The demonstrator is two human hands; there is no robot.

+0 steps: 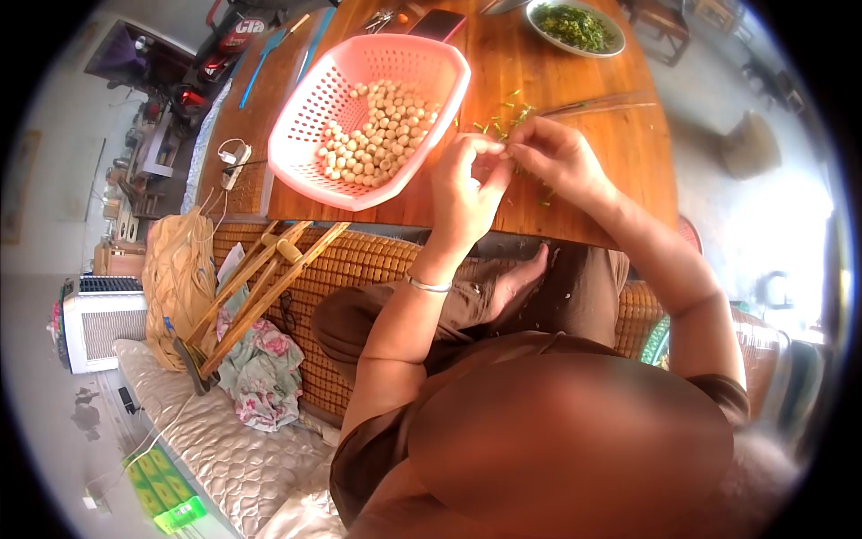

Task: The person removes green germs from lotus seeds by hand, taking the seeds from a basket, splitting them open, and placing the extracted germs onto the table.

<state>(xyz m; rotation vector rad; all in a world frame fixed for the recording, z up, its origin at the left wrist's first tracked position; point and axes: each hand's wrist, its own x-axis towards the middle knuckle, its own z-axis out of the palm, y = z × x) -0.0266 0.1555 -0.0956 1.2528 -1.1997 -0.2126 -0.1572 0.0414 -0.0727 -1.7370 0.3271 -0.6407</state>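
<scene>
My left hand (465, 184) and my right hand (564, 162) meet over the near edge of the wooden table, their fingertips pinched together. Whatever is between them is too small and too covered to make out. Small green shoots (516, 114) lie scattered on the tabletop just beyond and beneath the fingers. Left of my left hand stands a pink perforated plastic basket (303, 175). Inside it lie many pale round seeds (382, 135) that look like lotus seeds. At the far right, a white-rimmed plate (611, 52) holds a heap of green shoots (572, 27).
The wooden table (628, 148) carries thin brown sticks (597, 105), a dark phone (437, 25) and a blue-handled tool (260, 67). A power strip (235, 168) sits at its left edge. Wooden crutches (269, 296) lean on the woven bench mat (359, 256) beside my crossed legs.
</scene>
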